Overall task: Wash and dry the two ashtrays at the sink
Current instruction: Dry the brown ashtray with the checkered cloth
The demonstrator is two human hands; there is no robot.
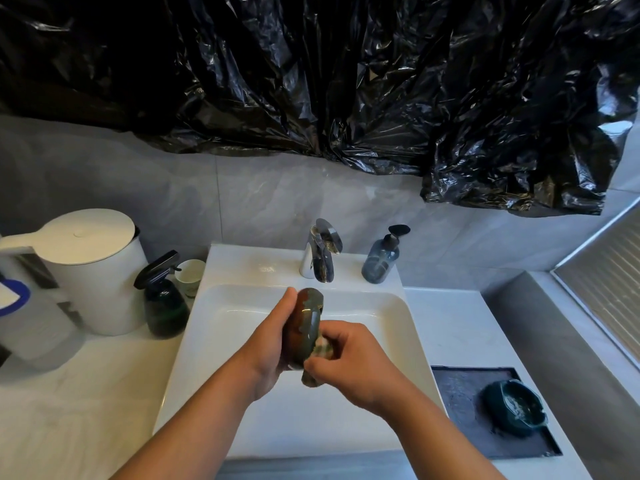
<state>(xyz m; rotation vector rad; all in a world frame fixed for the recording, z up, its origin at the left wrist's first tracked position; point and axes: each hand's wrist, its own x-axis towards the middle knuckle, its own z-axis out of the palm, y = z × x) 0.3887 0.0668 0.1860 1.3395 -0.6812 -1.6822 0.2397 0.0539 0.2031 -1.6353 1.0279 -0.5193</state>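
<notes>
Over the white sink [391, 327] my left hand [273, 344] grips a brown-green glazed ashtray [304, 327], held on edge with its underside toward that hand. My right hand [353, 362] pinches a small greenish sponge or cloth [323, 349] against the ashtray's inner face. A second, dark teal ashtray [512, 407] lies upright on a dark grey mat [460, 403] on the counter to the right of the basin. The chrome tap [322, 251] stands behind the basin; I see no water running from it.
A blue soap pump bottle [381, 258] stands right of the tap. Left of the sink are a dark spray bottle [162, 299], a paper cup [190, 271], a white lidded bin [93, 268] and a clear container [31, 306]. Black plastic sheeting [346, 74] hangs on the wall above.
</notes>
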